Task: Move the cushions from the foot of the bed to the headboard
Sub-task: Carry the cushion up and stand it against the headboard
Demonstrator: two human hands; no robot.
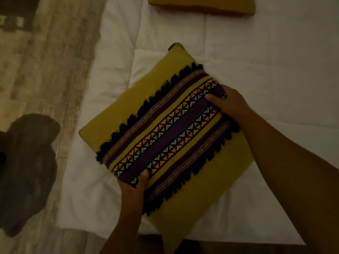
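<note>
Both bare forearms reach in from the near side. L hand [134, 187] and R hand [225, 101] each have hold of the patterned cushion [139, 114], one at either end of its woven band [165, 136].

L fingers [144, 176]: thumb pressed on top of the band's near-left end, the rest tucked under the edge, out of sight, so it grips there. R fingers [212, 97] are curled over the band's far-right end, clamped on the fabric.

Under the patterned cushion is the bed [266, 61], w/ a white quilted duvet, creased and puffy. Can't tell if the cushion rests on the duvet or is lifted just off it. Its near corner hangs past the bed's foot edge. Room is dim, w/ a yellowish cast. Left of the cushion, beyond the bed's side edge, is the floor [45, 61], pale and streaky like wood or stone planks. A dark, blurred shape [29, 171] sits on the floor to the cushion's near-left; can't make out what it is.

Cushion is mustard-yellow, approx. square, turned diamond-wise to the bed's edges, w/ one corner pointing away up the bed and one left toward the floor. The band, purple w/ multicolour triangles and black fringe [146, 107] along both sides, runs diagonally from near-left to far-right.

Beyond the cushion's far side, well apart, a second cushion [201, 6], plain mustard, lies flat on the duvet, cut off by the frame's top.
</note>
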